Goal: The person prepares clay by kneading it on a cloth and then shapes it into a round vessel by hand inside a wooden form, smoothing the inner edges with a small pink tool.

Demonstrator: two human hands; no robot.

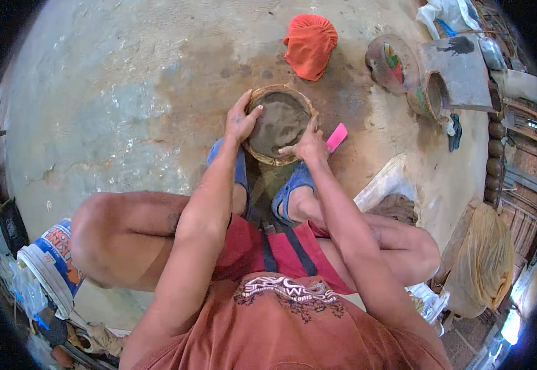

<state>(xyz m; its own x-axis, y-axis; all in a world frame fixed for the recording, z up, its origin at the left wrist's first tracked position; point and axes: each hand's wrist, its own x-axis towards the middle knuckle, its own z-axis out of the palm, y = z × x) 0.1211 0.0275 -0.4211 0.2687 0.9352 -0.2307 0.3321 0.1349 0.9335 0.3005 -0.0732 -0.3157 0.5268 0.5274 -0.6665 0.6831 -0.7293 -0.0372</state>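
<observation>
A round bowl [267, 160] of grey-brown, clay-like material [276, 123], gripped from both sides.
The left hand [241, 121] and right hand [308, 143] clamp its rim, bowl between them; a pink strip [337, 137] lies just beside the right, a red cloth [310, 46] beyond both.

Matt clay-like mass [279, 123], wrinkled cloth [310, 50]

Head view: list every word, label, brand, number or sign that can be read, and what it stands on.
White-and-blue bucket: large lettering, legible; wording not copied here.
Rust-red shirt: pale lettering, not copied; smaller lines too blurred to read.
White packet, at right: markings too small to read.
Round bowl: no text seen.
</observation>
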